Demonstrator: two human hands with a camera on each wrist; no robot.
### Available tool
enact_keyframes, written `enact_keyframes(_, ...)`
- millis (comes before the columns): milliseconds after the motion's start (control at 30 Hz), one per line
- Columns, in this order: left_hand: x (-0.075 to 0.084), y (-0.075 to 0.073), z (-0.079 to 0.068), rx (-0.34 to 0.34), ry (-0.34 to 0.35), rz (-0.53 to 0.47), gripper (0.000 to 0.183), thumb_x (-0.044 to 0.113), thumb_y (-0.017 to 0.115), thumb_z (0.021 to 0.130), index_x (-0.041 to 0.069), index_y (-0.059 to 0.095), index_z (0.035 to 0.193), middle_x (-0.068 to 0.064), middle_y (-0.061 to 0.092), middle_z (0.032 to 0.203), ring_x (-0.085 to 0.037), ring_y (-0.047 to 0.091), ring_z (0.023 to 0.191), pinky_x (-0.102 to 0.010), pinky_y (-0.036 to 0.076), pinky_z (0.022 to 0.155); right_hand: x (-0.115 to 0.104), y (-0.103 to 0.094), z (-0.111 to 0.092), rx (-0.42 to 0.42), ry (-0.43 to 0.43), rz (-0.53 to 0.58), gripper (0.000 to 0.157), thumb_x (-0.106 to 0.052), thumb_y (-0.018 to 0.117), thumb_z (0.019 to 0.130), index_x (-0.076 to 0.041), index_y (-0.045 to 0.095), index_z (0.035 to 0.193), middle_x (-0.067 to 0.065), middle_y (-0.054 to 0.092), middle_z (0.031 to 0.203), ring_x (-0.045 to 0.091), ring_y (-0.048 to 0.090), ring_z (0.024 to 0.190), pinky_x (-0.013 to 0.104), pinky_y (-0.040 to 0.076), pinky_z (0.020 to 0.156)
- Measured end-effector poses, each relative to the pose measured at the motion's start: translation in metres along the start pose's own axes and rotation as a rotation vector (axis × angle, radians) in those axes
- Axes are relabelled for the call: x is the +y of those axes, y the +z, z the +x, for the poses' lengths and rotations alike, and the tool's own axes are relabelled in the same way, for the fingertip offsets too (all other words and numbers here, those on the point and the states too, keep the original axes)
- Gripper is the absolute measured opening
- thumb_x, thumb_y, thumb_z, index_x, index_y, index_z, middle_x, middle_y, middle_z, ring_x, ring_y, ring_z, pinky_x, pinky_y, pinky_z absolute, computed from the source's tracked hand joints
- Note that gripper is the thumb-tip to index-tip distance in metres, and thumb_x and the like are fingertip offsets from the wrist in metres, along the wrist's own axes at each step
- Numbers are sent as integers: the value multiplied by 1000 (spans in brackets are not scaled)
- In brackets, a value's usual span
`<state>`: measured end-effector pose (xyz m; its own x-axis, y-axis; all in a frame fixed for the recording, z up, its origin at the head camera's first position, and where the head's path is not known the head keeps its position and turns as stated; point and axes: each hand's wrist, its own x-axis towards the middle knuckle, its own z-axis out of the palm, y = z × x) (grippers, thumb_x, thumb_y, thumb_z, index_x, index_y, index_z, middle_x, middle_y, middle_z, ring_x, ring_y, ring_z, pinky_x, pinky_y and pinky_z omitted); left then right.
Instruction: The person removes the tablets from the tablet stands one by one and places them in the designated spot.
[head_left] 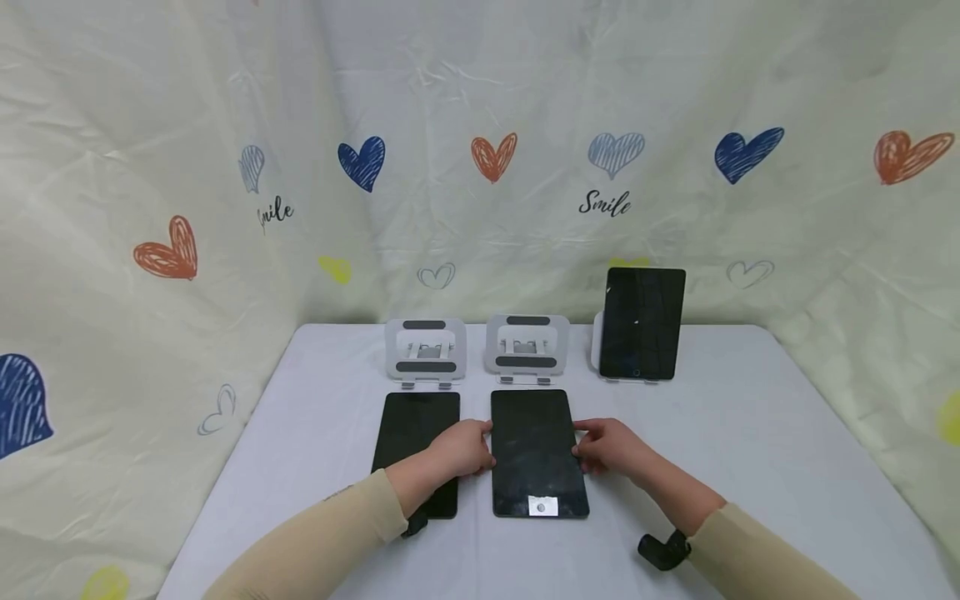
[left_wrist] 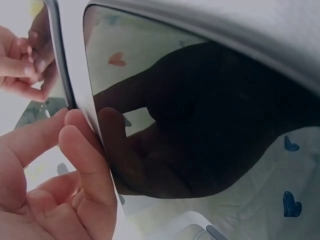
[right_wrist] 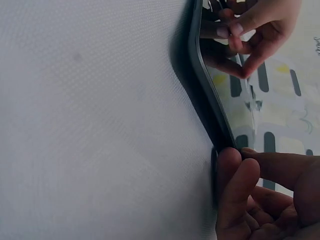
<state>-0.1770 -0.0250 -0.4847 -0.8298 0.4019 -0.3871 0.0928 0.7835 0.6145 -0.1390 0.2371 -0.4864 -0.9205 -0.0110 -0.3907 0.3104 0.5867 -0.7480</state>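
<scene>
A black tablet with a small white patch near its bottom edge lies screen up at the middle of the white table. On its left edge my left hand holds it by the fingertips. My right hand grips the opposite edge between thumb and fingers. The right wrist view shows thumb and fingers pinching the tablet's dark rim. A second black tablet lies to the left, partly covered by my left forearm; its glossy screen mirrors the left hand in the left wrist view.
Behind the flat tablets stand two white tablet stands with grey pads. At the back right a third tablet leans upright on its own stand. A curtain printed with hearts hangs behind the table.
</scene>
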Motion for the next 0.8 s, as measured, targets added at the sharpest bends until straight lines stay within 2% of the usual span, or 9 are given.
enact_keyframes(133, -1, 1, 0, 10, -5, 31, 62, 12, 74, 88, 3, 50, 144, -3, 62, 62, -16, 54, 48, -30, 45, 50, -3, 2, 1, 0, -4, -72, 50, -2, 68, 90, 6, 53, 137, 7, 62, 73, 18, 60, 58, 30, 50, 56)
enact_keyframes(333, 1, 3, -3, 22, 2, 13, 61, 11, 74, 87, 1, 51, 143, -3, 61, 63, -17, 56, 50, -30, 45, 52, -3, 3, 3, 13, -12, -186, 49, -5, 71, 89, 5, 56, 135, 6, 61, 72, 19, 59, 57, 30, 49, 56)
enact_keyframes(567, -1, 5, -3, 43, 12, -26, 63, 10, 74, 86, 0, 49, 143, -3, 63, 65, -19, 57, 54, -33, 46, 54, -2, 1, 0, 22, -3, -200, 47, -9, 71, 90, 1, 57, 133, 5, 61, 78, 19, 59, 61, 30, 50, 58)
enact_keyframes(800, -6, 3, 0, 48, -1, -88, 61, 19, 76, 87, 3, 52, 141, -4, 64, 66, -19, 58, 54, -32, 47, 53, -1, -4, -1, 35, -6, -188, 47, -12, 73, 89, 0, 58, 132, 6, 62, 80, 19, 59, 62, 30, 51, 59)
